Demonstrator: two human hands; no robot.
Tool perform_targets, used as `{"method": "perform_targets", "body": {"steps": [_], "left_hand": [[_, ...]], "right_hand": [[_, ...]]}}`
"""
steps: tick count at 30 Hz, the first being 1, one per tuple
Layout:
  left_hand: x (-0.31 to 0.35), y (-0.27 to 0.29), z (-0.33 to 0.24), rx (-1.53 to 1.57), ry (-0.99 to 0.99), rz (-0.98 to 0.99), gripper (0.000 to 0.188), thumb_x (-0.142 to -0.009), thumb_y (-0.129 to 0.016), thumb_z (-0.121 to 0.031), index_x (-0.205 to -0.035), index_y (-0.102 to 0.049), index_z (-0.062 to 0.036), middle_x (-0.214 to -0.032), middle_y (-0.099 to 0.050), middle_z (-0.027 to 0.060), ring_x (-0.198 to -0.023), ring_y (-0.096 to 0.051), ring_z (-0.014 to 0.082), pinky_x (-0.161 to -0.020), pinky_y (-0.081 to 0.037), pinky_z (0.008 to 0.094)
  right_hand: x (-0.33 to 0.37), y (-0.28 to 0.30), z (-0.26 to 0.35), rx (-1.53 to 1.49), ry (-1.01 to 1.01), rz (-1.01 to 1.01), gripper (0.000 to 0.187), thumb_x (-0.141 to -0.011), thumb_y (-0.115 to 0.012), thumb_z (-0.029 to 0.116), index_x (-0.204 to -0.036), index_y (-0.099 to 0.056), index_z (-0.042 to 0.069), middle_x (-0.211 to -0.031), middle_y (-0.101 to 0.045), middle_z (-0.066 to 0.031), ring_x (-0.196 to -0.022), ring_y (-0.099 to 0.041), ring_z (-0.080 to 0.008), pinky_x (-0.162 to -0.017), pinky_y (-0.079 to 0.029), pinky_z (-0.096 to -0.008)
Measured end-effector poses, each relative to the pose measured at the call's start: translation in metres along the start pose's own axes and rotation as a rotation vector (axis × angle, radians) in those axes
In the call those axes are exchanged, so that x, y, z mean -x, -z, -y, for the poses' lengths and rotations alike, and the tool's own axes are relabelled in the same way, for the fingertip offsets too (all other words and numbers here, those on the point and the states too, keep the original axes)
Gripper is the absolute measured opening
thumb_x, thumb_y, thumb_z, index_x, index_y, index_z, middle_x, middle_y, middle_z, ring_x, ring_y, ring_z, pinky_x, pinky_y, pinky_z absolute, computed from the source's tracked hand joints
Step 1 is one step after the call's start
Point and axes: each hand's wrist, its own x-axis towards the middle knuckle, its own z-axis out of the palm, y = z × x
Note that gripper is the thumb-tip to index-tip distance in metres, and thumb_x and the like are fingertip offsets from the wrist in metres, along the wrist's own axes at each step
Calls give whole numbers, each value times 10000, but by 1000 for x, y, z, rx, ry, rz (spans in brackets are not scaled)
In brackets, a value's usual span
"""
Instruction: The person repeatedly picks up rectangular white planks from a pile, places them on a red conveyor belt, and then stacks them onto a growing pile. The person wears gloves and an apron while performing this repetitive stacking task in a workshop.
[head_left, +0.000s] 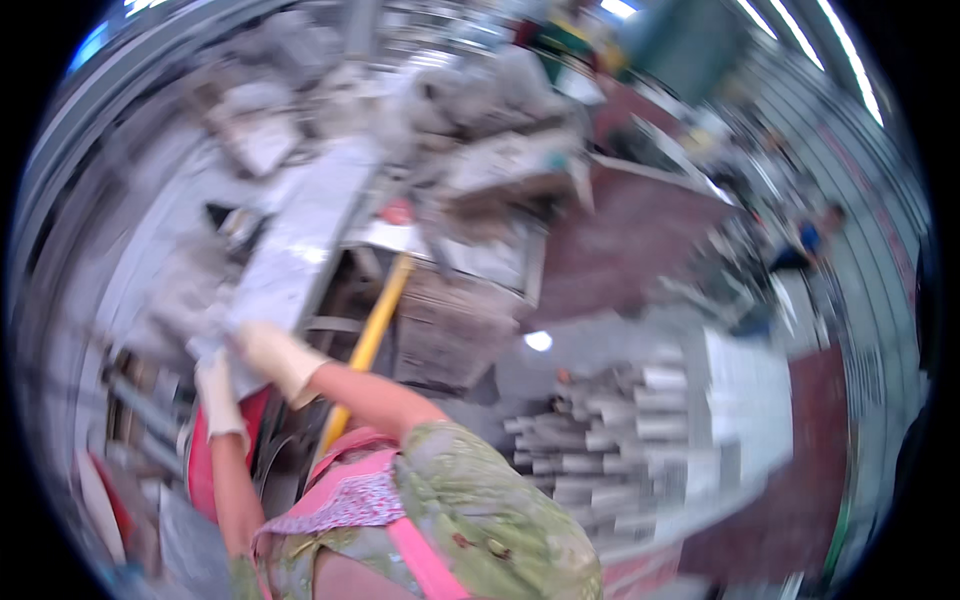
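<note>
Head view: your gloved left hand (217, 388) and gloved right hand (268, 352) are close together at the near end of the long pale tabletop (305, 215). The pale item (188, 292) lies at your fingertips; blur prevents telling whether either hand grasps it. A red rounded object (203, 482) is beside your left forearm.

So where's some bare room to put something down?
It's blurry, but the pale strip beyond the right hand looks bare. So does the dark red surface, between the grey heap on its left and the dark pile on its right. Both heaps and the stacked bars look crowded.
</note>
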Motion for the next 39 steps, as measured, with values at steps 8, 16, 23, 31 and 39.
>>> {"method": "perform_targets", "body": {"steps": [8,16,23,31,39], "left_hand": [[-38,23,49,27,99,-86,771,-930,-706,-411,-1441,-415,88,-1391,-550,224,-1229,-583,262,-986,-503,394],[-30,23,35,-277,197,-222,779,-901,-726,-347,-1448,-397,101,-1392,-540,256,-1213,-586,325,-998,-496,405],[-43,4,21,-4,152,-170,627,-955,-679,-224,-1442,-424,78,-1368,-567,207,-1162,-604,279,-966,-503,387],[-28,-34,-19,50,164,-120,794,-945,-614,-571,-1425,-490,50,-1306,-619,187,-1133,-614,228,-924,-506,382],[-45,-53,-43,-757,372,-172,766,-831,-609,-643,-1152,-695,47,-1191,-650,334,-1197,-597,455,-997,-461,490]], "right_hand": [[3,-10,16,106,-127,-69,688,-782,-704,388,-1346,-541,29,-1226,-637,-216,-1141,-605,-393,-987,-464,-482],[15,9,-37,671,153,-123,691,-815,-698,392,-1366,-563,-2,-1460,-462,-303,-1413,-364,-481,-1187,-215,-606],[-15,49,-12,391,11,85,157,-852,-611,147,-894,-684,15,-824,-716,-206,-738,-711,-401,-636,-562,-476],[-5,-2,0,165,224,-113,227,-904,-553,203,-935,-670,11,-818,-682,-201,-804,-673,-420,-761,-535,-484],[-18,64,-81,737,83,-119,886,-813,-684,567,-1504,-436,71,-1507,-417,-273,-1434,-316,-473,-1193,-178,-602]]}}
